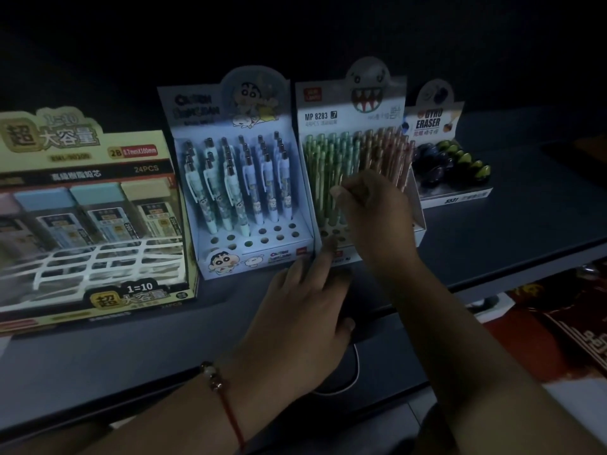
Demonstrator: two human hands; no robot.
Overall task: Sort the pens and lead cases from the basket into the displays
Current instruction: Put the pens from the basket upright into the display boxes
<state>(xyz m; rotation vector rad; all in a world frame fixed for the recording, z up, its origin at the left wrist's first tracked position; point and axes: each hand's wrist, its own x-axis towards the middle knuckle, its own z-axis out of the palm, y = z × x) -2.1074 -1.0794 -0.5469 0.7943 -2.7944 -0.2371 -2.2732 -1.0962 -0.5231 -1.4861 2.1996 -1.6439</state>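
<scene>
Empty holes in cartoon pen display [262, 236] front rows — reachable, upright pens [236, 178] crowd behind

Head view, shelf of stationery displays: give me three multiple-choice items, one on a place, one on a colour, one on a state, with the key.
1. The right hand is in front of which display?
A. lead case display
B. shark-face pencil display
C. eraser display

2. Pencils at that display's left side are:
A. green
B. black
C. red

3. The front holes of the cartoon pen display are:
A. all filled
B. covered by a lid
C. empty

Key: 1 B, the hand overlaps its pencils; 2 A, green barrels show left of the pinkish ones; 3 C, open holes show below the pens.
</scene>
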